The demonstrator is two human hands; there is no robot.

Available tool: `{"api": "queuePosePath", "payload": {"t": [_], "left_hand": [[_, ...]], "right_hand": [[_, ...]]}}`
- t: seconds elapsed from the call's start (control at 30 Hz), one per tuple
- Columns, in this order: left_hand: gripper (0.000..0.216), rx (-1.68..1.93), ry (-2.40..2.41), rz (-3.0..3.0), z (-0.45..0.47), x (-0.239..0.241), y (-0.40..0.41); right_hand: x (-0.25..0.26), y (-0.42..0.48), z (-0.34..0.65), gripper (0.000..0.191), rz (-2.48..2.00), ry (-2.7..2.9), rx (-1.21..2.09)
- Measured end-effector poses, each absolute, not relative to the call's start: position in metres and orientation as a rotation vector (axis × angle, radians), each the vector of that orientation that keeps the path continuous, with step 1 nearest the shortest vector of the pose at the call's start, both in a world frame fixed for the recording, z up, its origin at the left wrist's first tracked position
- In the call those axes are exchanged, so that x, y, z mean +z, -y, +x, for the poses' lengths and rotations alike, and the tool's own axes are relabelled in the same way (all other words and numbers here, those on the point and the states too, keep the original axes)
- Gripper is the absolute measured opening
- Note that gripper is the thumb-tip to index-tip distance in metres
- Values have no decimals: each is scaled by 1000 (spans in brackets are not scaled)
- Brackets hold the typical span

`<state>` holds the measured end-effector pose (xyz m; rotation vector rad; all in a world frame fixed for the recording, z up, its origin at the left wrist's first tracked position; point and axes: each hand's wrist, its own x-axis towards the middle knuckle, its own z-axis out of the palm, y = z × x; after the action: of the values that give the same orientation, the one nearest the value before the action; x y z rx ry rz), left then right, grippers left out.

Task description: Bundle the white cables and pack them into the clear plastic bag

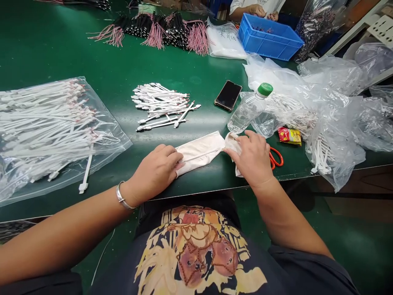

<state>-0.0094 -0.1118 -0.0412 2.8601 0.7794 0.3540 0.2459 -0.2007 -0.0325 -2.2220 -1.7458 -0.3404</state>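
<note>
A pale, flat cloth pouch (201, 149) lies near the front edge of the green table (107, 73). My left hand (156, 170) is curled on its left end, fingers closed over the fabric. My right hand (253, 157) grips the bunched right end of the same pouch, fingers bent. A silver bracelet sits on my left wrist.
A loose pile of white cable pieces (162, 104) lies ahead. A clear bag of the same pieces (49, 131) is at left. A phone (228, 95), water bottle (250, 108), orange scissors (275, 157), a red-yellow packet (289, 135), crumpled plastic bags (325, 106) and a blue bin (270, 39) are at right. Another person's hands (260, 11) work at the bin.
</note>
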Motion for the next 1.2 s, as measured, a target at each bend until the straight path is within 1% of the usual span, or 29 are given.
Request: {"api": "queuePosePath", "payload": {"t": [0.07,0.17,0.23,0.27,0.37,0.43,0.5,0.57,0.6,0.67,0.73,0.77,0.93,1.0,1.1,1.2], "left_hand": [[24,342,-766,2860,-9,-41,111],[23,364,-768,2863,-8,-43,110],[22,397,-801,2849,-9,-43,109],[21,423,-831,2836,-9,-43,108],[19,560,-969,2781,-14,-36,106],[17,697,-1018,2761,-17,-29,108],[14,808,-963,2774,-21,-21,113],[14,856,-843,2797,-23,-15,119],[15,857,-789,2802,-24,-13,122],[16,839,-716,2793,-25,-10,128],[16,829,-675,2755,-26,-9,131],[16,825,-659,2725,-27,-9,132],[13,800,-672,2507,-31,-10,135],[15,762,-764,2400,-34,-10,136],[22,658,-892,2065,-35,-10,137],[25,535,-886,1654,-34,-10,136]], "right_hand": [[-35,204,238,30,-2085,1776,-328],[-39,212,218,20,-1700,2088,-15],[-41,216,205,21,-1517,2267,174],[-43,218,200,23,-1485,2301,214],[-48,223,192,26,-1512,2251,224],[-53,226,193,26,-1505,2161,153],[-57,229,197,29,-1505,1994,-75],[-59,231,201,36,-1539,1798,-333],[-58,231,204,41,-1570,1730,-409],[-55,228,209,50,-1633,1691,-412],[-52,221,214,54,-1649,1722,-295],[-51,218,217,53,-1636,1739,-227],[-48,211,228,27,-1513,1769,240],[-45,215,230,24,-1492,1753,462],[-37,224,229,23,-1496,1698,733],[-31,229,226,23,-1486,1582,972]]}}
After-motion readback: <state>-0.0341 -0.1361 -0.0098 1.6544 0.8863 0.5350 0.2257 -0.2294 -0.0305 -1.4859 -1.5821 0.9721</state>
